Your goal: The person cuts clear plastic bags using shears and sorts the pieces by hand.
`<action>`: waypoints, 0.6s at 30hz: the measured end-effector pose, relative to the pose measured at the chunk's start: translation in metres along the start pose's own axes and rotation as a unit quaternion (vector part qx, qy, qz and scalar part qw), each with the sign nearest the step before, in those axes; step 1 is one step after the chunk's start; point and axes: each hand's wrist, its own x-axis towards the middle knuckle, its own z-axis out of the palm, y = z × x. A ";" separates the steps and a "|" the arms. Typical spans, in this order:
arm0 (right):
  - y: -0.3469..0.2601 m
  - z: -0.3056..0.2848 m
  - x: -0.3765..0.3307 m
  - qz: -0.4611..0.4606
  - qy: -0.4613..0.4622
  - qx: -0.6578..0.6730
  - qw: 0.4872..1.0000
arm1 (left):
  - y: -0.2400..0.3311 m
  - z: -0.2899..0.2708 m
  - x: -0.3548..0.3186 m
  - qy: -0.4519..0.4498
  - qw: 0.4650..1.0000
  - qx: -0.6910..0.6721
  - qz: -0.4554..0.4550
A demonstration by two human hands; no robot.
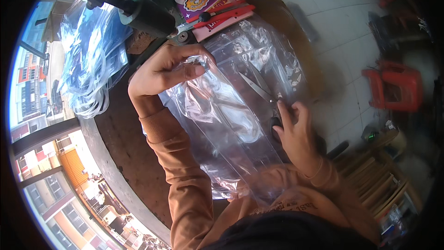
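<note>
Clear plastic sheeting (240, 115), in shiny, wrinkled layers like bags, covers the table before me and reaches down to my lap. At its upper left edge my left hand (171, 67) has its fingers curled, index finger and thumb closing on the plastic. A pair of scissors (259, 85) with dark handles lies over the sheeting, its blades parted and pointing up and left. My right hand (298, 134) is at the handle end, a finger by the pivot and the thumb against the dark handle. Part of the handles is hidden by this hand.
A dark cylindrical machine part (145, 14) rises at the upper left, beside bundled clear plastic with tubing (95, 60). Red-handled tools (222, 14) rest on colourful printed packaging (196, 2) at the far edge. Red stools (397, 85) and a wooden rack (374, 185) stand at right.
</note>
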 end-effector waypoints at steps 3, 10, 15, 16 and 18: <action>0.003 -0.003 -0.008 0.043 -0.040 -0.006 0.998 | -0.005 -0.002 -0.003 -0.005 0.999 -0.012 -0.043; 0.021 -0.012 -0.012 0.008 -0.043 0.024 0.999 | -0.026 -0.004 0.007 -0.019 0.997 -0.008 -0.072; 0.045 -0.024 -0.011 0.178 -0.159 0.549 0.801 | -0.025 -0.001 0.009 -0.014 0.996 -0.027 -0.080; 0.042 -0.026 -0.012 0.190 -0.185 0.640 0.722 | -0.027 -0.001 0.008 -0.013 0.996 -0.034 -0.079; 0.033 -0.029 -0.014 0.154 -0.208 0.735 0.627 | -0.025 -0.002 0.014 -0.019 0.996 -0.048 -0.066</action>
